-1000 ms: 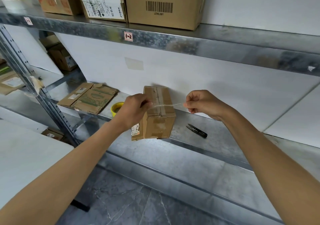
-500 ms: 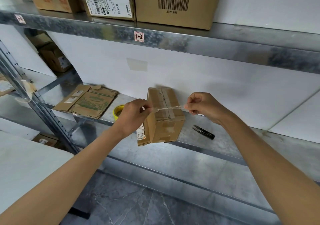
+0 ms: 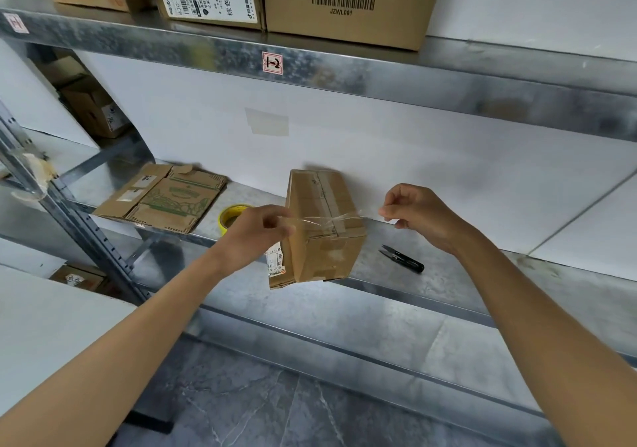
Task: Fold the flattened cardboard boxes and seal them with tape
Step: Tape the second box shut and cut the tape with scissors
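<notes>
Fingers (image 3: 279, 226) of left hand (image 3: 253, 236) and right hand (image 3: 418, 214) pinching tape strip (image 3: 348, 218) taut — over box (image 3: 320, 250), arms outstretched

The folded box (image 3: 324, 226) in front of me is brown cardboard with a paler tan tape band along its top and a white printed label on its left face. The tape strand (image 3: 331, 220) that I hold is clear, with white glints. Tape roll (image 3: 229, 217): yellow. Flattened box (image 3: 165, 198), towards the shelf's left end: brown, green print, white labels. Snips (image 3: 403, 258): black. Shelf (image 3: 448, 274): mottled grey metal. Floor (image 3: 275, 405): dark grey with pale veins.
</notes>
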